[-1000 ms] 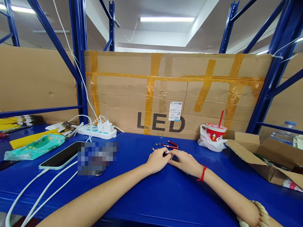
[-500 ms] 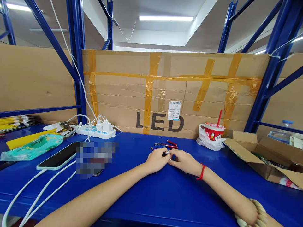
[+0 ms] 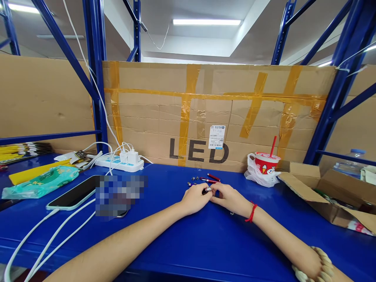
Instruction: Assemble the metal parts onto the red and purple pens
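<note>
My left hand point(image 3: 196, 199) is closed, with a small dark piece with a silver ringed end point(image 3: 208, 189) pinched at its fingertips. My right hand point(image 3: 230, 199) meets it from the right, thumb and fingers curled together by the silver end; what lies between them is too small to make out. Just behind the hands lie red pen parts, a longer one with silver trim point(image 3: 209, 180) and a shorter red tube point(image 3: 213, 177). Several small metal pieces point(image 3: 194, 178) are scattered to their left. Another tiny silver piece point(image 3: 232, 213) shows beneath my right wrist.
On the left are a phone point(image 3: 75, 194), white cables, a green tissue pack point(image 3: 42, 182) and a power strip point(image 3: 129, 164). A red cup point(image 3: 266, 162) in a plastic bag stands at back right, by an open cardboard box point(image 3: 305, 190). Taped cardboard point(image 3: 147, 117) walls the back.
My right hand has shifted slightly, and its fingers are more bunched at the silver end. My left hand stays in place with its small piece.
</note>
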`<state>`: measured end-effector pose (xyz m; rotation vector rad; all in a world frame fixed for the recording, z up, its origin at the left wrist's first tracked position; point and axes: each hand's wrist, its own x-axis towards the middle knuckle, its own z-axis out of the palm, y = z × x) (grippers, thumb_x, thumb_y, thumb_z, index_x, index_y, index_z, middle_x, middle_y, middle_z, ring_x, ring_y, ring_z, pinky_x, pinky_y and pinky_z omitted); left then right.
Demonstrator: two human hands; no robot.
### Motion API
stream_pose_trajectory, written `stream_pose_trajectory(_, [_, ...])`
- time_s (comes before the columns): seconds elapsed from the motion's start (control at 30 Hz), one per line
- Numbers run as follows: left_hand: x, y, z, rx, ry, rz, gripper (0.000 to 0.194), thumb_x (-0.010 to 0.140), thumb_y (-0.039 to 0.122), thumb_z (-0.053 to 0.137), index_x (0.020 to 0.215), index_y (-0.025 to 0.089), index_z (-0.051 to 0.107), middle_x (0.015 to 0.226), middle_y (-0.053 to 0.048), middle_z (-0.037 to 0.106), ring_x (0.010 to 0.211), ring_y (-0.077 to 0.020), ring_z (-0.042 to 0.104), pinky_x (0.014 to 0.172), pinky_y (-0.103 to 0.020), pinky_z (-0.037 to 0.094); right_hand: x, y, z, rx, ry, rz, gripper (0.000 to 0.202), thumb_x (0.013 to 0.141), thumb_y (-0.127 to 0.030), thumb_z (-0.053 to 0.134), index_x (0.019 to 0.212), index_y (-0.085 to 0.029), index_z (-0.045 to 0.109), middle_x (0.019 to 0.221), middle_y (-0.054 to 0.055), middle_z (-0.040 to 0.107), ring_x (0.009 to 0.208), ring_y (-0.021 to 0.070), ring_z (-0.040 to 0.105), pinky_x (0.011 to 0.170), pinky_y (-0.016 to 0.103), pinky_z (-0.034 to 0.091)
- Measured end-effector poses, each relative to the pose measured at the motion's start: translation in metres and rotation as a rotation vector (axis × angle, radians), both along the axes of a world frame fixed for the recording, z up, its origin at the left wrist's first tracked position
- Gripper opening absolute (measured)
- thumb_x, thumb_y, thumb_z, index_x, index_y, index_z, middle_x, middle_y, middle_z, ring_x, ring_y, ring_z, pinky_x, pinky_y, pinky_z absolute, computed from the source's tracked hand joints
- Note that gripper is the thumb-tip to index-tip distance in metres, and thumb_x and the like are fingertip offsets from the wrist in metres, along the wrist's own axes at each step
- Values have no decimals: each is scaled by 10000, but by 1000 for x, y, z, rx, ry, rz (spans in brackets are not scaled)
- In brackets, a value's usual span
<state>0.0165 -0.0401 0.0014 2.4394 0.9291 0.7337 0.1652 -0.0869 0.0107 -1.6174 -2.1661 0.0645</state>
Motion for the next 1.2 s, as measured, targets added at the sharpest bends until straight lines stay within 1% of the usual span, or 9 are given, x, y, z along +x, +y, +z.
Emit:
stream_pose_trajectory(0.1, [0,0,0,13,16,20,204,774,320,368,778,206,537,776,12,613,718,-146,545,621,-233,379,3,0,6,-47,152,-12,191,740,-341,491,804,-171,549,771,8,574,498,71,512,487,207,392])
stream_pose_trajectory(0.23, [0,-2,-1,35,12,45,220,786,325,346,757,208,529,728,13,604,677,-142,541,575,-221,358,6,2,10,-52,383,-44,242,688,-350,557,823,-150,566,773,24,600,598,114,595,546,221,452])
stream_pose_trajectory(0.37, [0,-2,0,45,11,80,211,786,312,342,762,216,529,731,12,608,673,-148,544,555,-221,342,6,6,6,-39,548,-23,273,638,-358,611,796,-137,576,795,49,637,670,141,621,635,253,492])
stream_pose_trajectory(0.47, [-1,-2,0,57,0,86,197,785,297,346,757,214,522,743,13,616,695,-156,553,538,-221,327,5,8,2,-53,652,-31,314,641,-386,610,815,-128,571,723,52,646,648,154,630,620,268,510])
stream_pose_trajectory(0.53, [-1,-2,0,63,7,84,191,784,286,346,754,209,519,746,12,619,702,-158,557,533,-222,323,5,9,0,-37,677,-44,326,655,-399,598,832,-126,578,702,54,647,642,162,632,600,271,514])
stream_pose_trajectory(0.63, [-1,-1,-1,61,16,88,194,785,287,346,762,206,520,757,7,624,701,-159,560,537,-224,326,6,10,-1,11,652,-22,292,674,-375,584,845,-139,602,756,55,657,702,165,631,655,283,513])
stream_pose_trajectory(0.83, [-1,-2,0,53,28,96,200,787,291,345,771,208,526,771,2,626,721,-169,565,552,-233,341,8,12,-1,135,499,5,152,682,-281,555,723,-179,659,879,43,653,836,172,600,787,319,479])
stream_pose_trajectory(1.03, [1,-1,-1,46,24,97,195,777,286,355,767,204,532,755,7,619,715,-166,561,561,-233,347,4,11,-2,14,620,-33,212,710,-281,516,836,-165,641,821,45,667,757,164,627,664,278,520])
stream_pose_trajectory(1.2, [0,-1,0,38,8,78,199,774,291,348,766,216,533,759,13,614,727,-160,552,589,-233,358,2,8,1,7,652,-49,287,731,-329,508,934,-149,603,894,70,650,724,162,637,575,237,518])
